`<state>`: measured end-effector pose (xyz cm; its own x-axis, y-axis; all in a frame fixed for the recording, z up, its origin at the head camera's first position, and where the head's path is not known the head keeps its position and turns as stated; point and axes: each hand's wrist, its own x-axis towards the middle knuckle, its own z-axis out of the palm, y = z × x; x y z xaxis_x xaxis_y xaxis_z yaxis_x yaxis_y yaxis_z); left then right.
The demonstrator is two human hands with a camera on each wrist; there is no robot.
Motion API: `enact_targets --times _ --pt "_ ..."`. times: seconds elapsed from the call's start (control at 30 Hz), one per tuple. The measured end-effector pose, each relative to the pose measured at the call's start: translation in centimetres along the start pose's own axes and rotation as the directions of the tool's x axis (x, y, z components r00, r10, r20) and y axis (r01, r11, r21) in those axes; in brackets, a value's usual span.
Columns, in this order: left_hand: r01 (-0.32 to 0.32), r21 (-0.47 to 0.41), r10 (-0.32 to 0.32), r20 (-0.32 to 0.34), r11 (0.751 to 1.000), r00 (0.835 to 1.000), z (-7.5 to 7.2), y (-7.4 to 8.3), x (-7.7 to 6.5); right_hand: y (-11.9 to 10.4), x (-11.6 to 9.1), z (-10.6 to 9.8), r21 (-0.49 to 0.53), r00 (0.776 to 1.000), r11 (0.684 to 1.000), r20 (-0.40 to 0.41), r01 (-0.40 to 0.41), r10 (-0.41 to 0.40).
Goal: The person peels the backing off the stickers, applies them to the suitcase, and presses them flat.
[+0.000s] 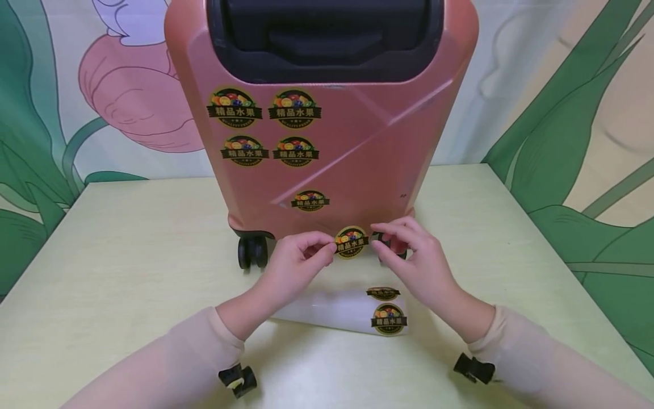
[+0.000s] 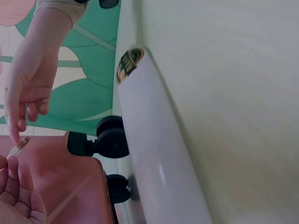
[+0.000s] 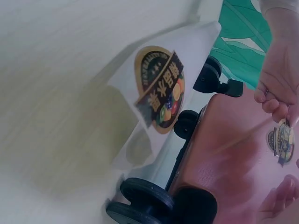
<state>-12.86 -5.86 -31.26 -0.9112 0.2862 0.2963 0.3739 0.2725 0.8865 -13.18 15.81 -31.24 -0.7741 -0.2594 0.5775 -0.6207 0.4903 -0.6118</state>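
Note:
A round fruit-label sticker (image 1: 351, 242) with a dark banner is held up in front of the lower part of a pink suitcase (image 1: 368, 170). My left hand (image 1: 301, 258) pinches its left edge between thumb and index finger. Just off the sticker's right edge is my right hand (image 1: 421, 258), its thumb and fingers apart and nothing gripped. Several matching stickers (image 1: 295, 151) are on the suitcase's face. Below the hands, a white backing sheet (image 1: 327, 309) with two stickers lies curled on the table; the right wrist view shows one label (image 3: 161, 91) on it up close.
The suitcase stands upright on black wheels (image 1: 252, 252) on the pale table (image 1: 128, 255). A black recessed handle (image 1: 327, 42) is at its top. Behind hangs a backdrop (image 1: 587, 170) of painted leaves. Black straps (image 1: 474, 368) show at both wrists.

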Motion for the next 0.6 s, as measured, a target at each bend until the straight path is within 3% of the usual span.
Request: enact_targets --times 0.1,0.23,0.43,0.6 --pt "-0.031 0.017 0.031 -0.013 0.999 0.999 -0.3 0.0 0.3 0.1 0.2 -0.2 0.013 0.994 0.995 0.046 -0.097 0.096" --pt "-0.045 0.029 0.045 -0.008 0.999 0.999 -0.6 0.1 0.6 0.2 0.6 -0.3 0.046 0.982 0.984 0.086 -0.172 0.167" --pt "-0.036 0.045 0.036 -0.005 0.998 0.999 -0.7 0.0 1.0 0.0 1.0 -0.4 0.114 0.969 0.967 0.127 -0.229 0.214" --pt "-0.06 0.076 0.061 -0.007 0.995 0.998 -0.8 0.1 1.1 -0.1 1.1 -0.4 0.13 0.971 0.967 0.128 -0.219 0.203"
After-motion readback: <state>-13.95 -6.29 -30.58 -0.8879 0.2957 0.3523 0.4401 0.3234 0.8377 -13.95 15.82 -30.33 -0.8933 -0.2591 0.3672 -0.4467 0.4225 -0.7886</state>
